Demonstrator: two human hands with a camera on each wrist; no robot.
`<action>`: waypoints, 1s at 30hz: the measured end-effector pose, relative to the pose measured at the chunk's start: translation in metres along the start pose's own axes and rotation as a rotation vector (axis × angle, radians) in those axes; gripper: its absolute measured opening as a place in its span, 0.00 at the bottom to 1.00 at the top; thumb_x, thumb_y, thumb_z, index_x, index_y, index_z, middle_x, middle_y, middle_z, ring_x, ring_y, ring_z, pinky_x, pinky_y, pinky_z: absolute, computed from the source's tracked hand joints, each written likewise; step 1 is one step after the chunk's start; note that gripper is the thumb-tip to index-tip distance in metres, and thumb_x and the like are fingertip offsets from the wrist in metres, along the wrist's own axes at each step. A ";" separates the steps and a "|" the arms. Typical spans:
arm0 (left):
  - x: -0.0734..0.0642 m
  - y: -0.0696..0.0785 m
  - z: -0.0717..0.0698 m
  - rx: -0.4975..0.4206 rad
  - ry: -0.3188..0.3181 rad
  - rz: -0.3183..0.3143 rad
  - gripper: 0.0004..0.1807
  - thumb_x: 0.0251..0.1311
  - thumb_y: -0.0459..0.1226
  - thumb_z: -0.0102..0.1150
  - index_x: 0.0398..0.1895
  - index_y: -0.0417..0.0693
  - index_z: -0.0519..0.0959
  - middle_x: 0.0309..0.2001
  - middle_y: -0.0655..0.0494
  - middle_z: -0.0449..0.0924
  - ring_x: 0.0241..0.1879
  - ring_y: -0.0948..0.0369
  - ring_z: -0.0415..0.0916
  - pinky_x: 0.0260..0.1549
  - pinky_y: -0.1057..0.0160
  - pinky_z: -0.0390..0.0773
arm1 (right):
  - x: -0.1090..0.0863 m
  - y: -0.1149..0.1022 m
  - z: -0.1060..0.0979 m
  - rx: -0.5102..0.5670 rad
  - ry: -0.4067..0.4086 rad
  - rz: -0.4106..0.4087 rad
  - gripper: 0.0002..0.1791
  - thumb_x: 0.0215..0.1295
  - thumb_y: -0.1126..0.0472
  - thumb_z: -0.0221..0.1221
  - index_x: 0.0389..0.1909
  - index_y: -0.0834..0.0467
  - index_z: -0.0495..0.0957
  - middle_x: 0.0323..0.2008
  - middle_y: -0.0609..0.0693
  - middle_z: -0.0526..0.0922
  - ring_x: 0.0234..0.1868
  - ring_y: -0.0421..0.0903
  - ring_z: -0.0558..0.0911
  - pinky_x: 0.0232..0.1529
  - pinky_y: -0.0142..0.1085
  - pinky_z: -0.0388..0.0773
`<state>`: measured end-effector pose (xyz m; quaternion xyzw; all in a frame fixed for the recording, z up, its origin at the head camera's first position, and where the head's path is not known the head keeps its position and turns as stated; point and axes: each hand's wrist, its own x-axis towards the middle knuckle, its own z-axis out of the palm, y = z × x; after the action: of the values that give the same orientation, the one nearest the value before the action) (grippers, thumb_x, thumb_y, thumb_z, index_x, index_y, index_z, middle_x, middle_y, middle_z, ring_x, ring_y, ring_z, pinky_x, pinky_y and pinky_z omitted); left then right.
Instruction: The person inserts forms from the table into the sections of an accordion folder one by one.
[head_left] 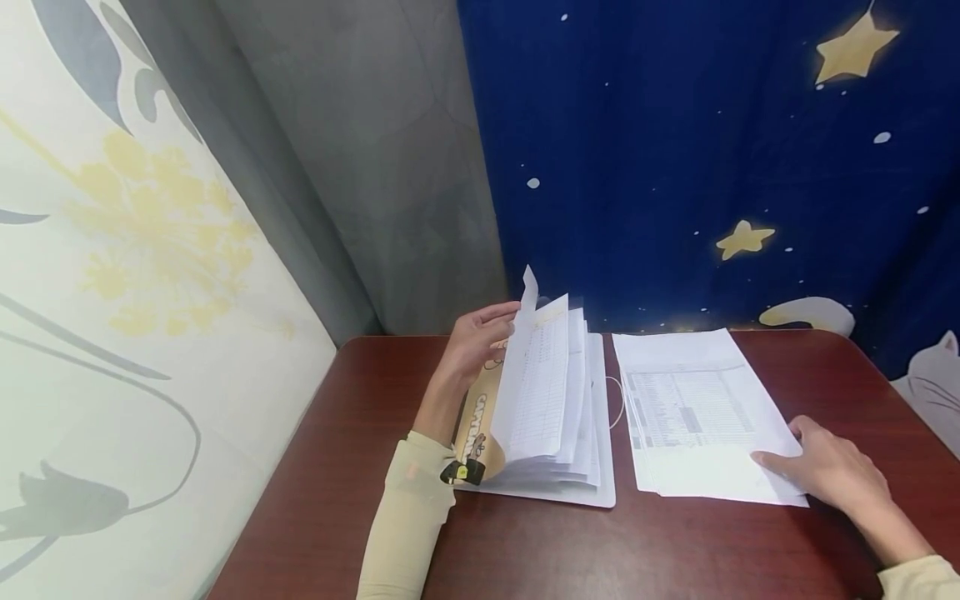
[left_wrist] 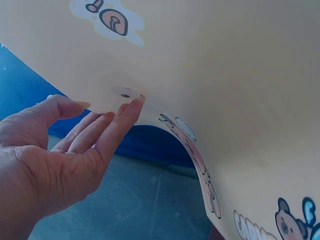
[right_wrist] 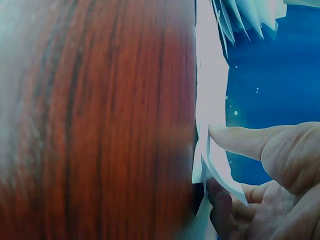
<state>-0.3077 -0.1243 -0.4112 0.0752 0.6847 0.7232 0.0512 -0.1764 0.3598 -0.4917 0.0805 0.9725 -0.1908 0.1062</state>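
Observation:
A tan folder with cartoon animals on its cover (head_left: 482, 408) stands half open on the table, its white sheets (head_left: 536, 387) fanned upright. My left hand (head_left: 474, 340) is at the cover's outer side, near the top edge. In the left wrist view, extended fingertips touch the cover (left_wrist: 235, 85), and the thumb stands apart from it. To the right lies a stack of printed papers (head_left: 690, 417). My right hand (head_left: 836, 467) pinches its lower right corner; the right wrist view shows the thumb on top of the bent paper (right_wrist: 212, 90) and fingers beneath.
The reddish-brown table (head_left: 540, 550) bears both the folder and the papers. A thin white elastic loop (head_left: 621, 400) sticks out at the folder's right edge. A blue star-patterned curtain (head_left: 637, 167) hangs behind the table, with a pale patterned curtain (head_left: 150, 333) at left.

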 end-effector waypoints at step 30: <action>-0.001 0.002 -0.001 0.036 -0.002 -0.029 0.24 0.66 0.33 0.61 0.66 0.50 0.82 0.60 0.54 0.88 0.51 0.56 0.87 0.39 0.64 0.85 | -0.009 0.006 0.000 0.613 -0.076 -0.061 0.15 0.81 0.60 0.51 0.50 0.72 0.70 0.23 0.43 0.76 0.24 0.38 0.76 0.28 0.33 0.76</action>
<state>-0.3064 -0.1259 -0.4091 0.0668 0.6986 0.7098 0.0607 -0.1666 0.3646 -0.4915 0.0724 0.8670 -0.4813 0.1074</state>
